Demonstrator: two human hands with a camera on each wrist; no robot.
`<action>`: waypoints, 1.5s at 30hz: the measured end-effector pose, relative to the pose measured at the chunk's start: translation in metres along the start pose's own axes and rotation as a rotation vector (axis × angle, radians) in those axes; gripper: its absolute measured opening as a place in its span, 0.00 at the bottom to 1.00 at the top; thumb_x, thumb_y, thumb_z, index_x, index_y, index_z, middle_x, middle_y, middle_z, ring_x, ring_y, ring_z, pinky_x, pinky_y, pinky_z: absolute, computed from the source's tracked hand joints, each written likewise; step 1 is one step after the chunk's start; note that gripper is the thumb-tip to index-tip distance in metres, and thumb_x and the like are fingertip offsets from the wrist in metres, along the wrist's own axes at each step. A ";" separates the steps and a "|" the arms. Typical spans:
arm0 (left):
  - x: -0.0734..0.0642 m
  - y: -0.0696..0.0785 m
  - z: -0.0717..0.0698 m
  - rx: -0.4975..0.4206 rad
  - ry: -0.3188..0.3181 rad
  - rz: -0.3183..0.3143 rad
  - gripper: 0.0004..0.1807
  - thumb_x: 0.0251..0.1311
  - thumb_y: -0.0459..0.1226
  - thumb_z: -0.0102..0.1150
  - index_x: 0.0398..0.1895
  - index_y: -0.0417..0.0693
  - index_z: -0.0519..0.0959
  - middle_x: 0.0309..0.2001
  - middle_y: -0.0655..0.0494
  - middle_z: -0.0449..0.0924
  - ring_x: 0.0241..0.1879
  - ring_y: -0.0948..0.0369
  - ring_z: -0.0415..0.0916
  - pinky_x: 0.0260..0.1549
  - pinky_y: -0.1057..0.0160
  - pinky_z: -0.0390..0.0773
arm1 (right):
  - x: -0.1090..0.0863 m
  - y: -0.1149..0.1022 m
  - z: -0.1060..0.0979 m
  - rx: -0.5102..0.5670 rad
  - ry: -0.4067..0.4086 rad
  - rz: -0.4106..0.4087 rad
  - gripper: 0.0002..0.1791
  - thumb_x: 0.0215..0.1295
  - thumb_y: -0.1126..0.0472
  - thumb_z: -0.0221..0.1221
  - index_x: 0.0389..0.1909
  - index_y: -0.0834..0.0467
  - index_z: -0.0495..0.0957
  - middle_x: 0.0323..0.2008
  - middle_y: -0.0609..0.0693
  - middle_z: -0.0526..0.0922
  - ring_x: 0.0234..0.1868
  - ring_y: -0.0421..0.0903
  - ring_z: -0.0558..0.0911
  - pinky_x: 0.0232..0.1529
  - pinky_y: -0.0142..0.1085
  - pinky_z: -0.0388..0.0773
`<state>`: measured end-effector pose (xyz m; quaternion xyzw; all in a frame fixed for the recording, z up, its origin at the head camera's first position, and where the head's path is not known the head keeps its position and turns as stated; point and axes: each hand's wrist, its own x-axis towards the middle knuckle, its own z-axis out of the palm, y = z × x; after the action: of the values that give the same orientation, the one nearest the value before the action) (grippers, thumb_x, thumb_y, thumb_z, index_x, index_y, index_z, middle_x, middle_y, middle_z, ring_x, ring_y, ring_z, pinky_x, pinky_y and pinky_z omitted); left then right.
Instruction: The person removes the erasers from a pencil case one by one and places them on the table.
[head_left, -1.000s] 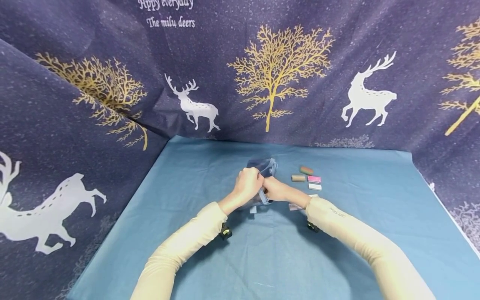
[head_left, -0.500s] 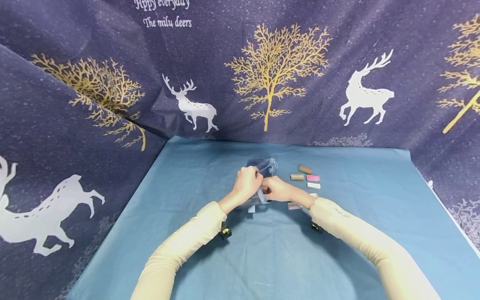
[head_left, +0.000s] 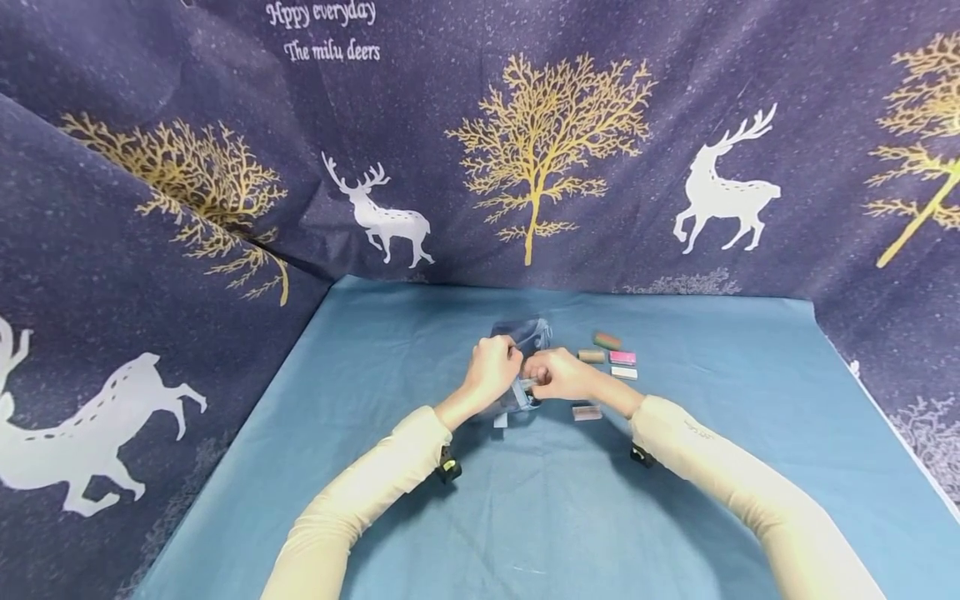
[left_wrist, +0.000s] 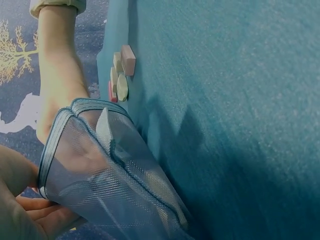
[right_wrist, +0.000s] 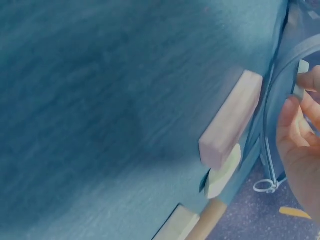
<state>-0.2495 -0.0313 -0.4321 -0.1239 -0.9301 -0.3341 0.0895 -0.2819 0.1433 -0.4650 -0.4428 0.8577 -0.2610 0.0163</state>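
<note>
A blue see-through mesh pouch (left_wrist: 90,180) with a zipped rim stands tilted on the cloth. My left hand (head_left: 491,369) grips the pouch's rim, its fingers (left_wrist: 47,215) curled at the edge. My right hand (head_left: 564,375) is at the pouch's mouth, and in the left wrist view it shows through the mesh. Between thumb and fingers it pinches a small pale block (right_wrist: 302,79), mostly hidden by the fingers. A white tag (left_wrist: 104,131) sticks out at the pouch's seam. What lies deeper inside the pouch cannot be made out.
On the blue cloth (head_left: 525,517), right of the pouch, lie a pinkish block (right_wrist: 231,120), a pale green block (right_wrist: 223,172), a white block (head_left: 624,372), a bright pink block (head_left: 622,357), a tan roll-like piece (head_left: 591,357) and a green-and-orange piece (head_left: 607,341). A deer-patterned curtain (head_left: 465,233) hangs behind.
My right hand has drawn slightly right, away from the left hand, and its forearm has shifted right. My left hand keeps its grip on the pouch. The head view has shifted a little.
</note>
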 end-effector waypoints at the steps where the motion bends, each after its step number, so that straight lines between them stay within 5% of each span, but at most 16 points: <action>1: 0.000 0.000 0.000 -0.001 0.001 0.001 0.15 0.59 0.34 0.46 0.14 0.51 0.67 0.08 0.60 0.60 0.07 0.66 0.58 0.09 0.71 0.58 | -0.001 0.001 -0.001 -0.001 0.010 0.003 0.09 0.47 0.63 0.59 0.31 0.51 0.76 0.23 0.47 0.76 0.21 0.37 0.72 0.25 0.25 0.71; 18: 0.000 -0.001 0.005 0.001 0.002 0.014 0.10 0.59 0.34 0.46 0.21 0.48 0.73 0.10 0.59 0.66 0.09 0.66 0.61 0.11 0.70 0.62 | -0.024 0.007 -0.018 0.075 0.080 0.033 0.08 0.46 0.66 0.59 0.30 0.54 0.76 0.20 0.48 0.74 0.20 0.34 0.69 0.23 0.26 0.69; 37: -0.002 0.002 0.004 -0.033 -0.020 -0.008 0.09 0.60 0.34 0.45 0.25 0.47 0.74 0.12 0.58 0.67 0.09 0.67 0.63 0.11 0.71 0.64 | -0.044 0.021 -0.029 0.041 0.135 0.134 0.10 0.48 0.64 0.59 0.33 0.51 0.77 0.24 0.42 0.73 0.22 0.35 0.71 0.25 0.28 0.72; 45: -0.004 0.001 0.004 -0.040 -0.014 0.015 0.13 0.58 0.34 0.46 0.15 0.50 0.68 0.10 0.59 0.63 0.07 0.66 0.60 0.11 0.71 0.62 | -0.051 0.022 -0.033 0.037 0.132 0.121 0.10 0.47 0.66 0.59 0.33 0.52 0.76 0.23 0.43 0.71 0.19 0.33 0.64 0.24 0.27 0.65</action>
<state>-0.2462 -0.0287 -0.4359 -0.1348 -0.9229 -0.3510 0.0831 -0.2761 0.2075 -0.4573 -0.3715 0.8771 -0.3040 -0.0166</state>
